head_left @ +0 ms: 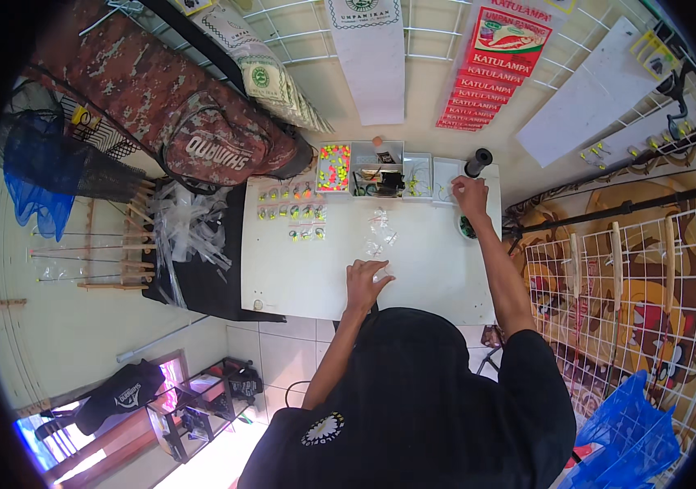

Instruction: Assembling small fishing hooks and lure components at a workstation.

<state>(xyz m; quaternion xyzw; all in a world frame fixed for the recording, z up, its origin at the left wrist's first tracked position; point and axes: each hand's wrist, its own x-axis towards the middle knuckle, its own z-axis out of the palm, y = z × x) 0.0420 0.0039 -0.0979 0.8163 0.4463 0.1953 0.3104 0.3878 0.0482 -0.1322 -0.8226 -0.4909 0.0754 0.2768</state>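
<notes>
Near the front middle of the white table (429, 269), my left hand (362, 285) has its thumb and fingers curled round a small clear plastic bag (383, 275). Further back and to the right, my right hand (471, 196) is over the front of a white compartment box (443, 173). Its fingertips are drawn together; anything between them is too small to make out. Several more clear bags (380, 234) lie loose beyond my left hand. Small filled packets (295, 210) with bright and dark pieces are laid out in rows at the left.
Along the table's back stand a box of bright beads (334, 168), a compartment tray holding a bottle (383, 151), and a box of thin line-like pieces (418, 176). A black cylinder (478, 161) rises behind my right hand; a dark-green-filled bowl (467, 227) sits beside my forearm.
</notes>
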